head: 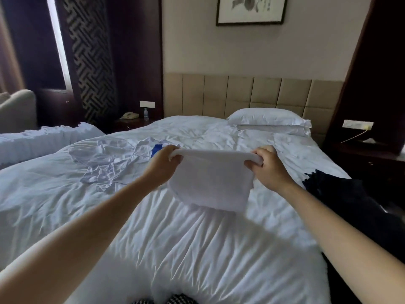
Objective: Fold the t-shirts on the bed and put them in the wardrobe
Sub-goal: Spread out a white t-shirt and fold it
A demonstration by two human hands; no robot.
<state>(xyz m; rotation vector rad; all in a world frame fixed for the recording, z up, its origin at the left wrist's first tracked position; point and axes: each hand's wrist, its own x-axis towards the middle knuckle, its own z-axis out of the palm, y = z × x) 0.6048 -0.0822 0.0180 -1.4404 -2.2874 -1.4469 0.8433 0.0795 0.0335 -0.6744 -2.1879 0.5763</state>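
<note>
T-shirt [210,178] between left hand [163,165], right hand [268,167]

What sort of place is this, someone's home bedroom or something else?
Probably a hotel room: a bed in plain white linen with a padded headboard, a corded phone and water bottle on the nightstand, and a switch panel above it.

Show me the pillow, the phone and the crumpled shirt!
pillow [268,117], head view, middle of its top.
phone [130,115], head view, its handset.
crumpled shirt [105,163], head view, its wrinkled middle.
</note>
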